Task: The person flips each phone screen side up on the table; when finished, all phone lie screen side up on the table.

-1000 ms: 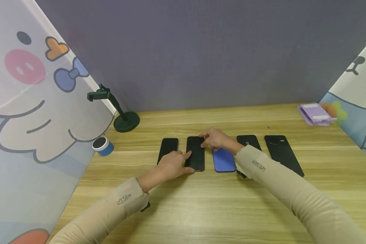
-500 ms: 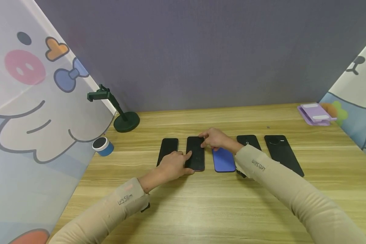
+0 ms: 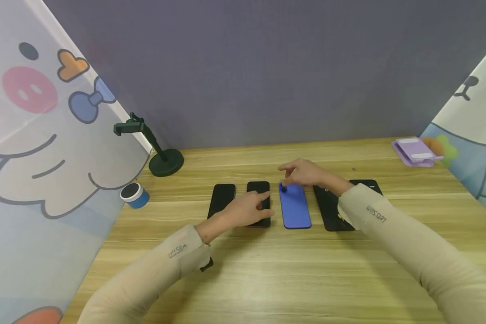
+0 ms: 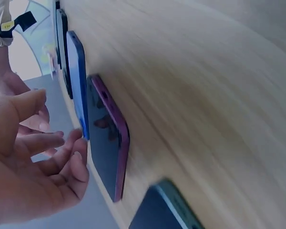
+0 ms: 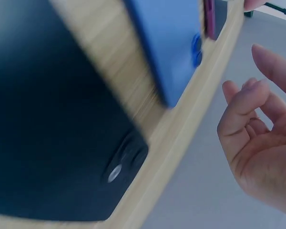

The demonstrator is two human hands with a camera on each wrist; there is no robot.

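Several phones lie in a row on the wooden table. My left hand [image 3: 246, 209] hovers over the second phone from the left, a black one [image 3: 259, 185] whose purple edge [image 4: 115, 110] shows in the left wrist view; thumb and fingers are spread, holding nothing. Above the top end of the blue phone [image 3: 296, 209], my right hand [image 3: 303, 173] is raised with its fingers loosely bent and nothing in them. Left of these lies another dark phone [image 3: 222, 198]. To the right are a black phone [image 3: 331, 211] and a larger black one [image 3: 368, 183], partly hidden by the right arm.
A dark green stand [image 3: 166, 163] and a blue-and-white round jar [image 3: 135, 195] are at the left. At the back right sits a purple folded stand [image 3: 415, 151]. A grey panel [image 3: 267, 76] rises behind the table [image 3: 267, 279].
Both hands have lifted off the second phone and shifted right, the right hand to over the top of the blue phone. The view has turned slightly.
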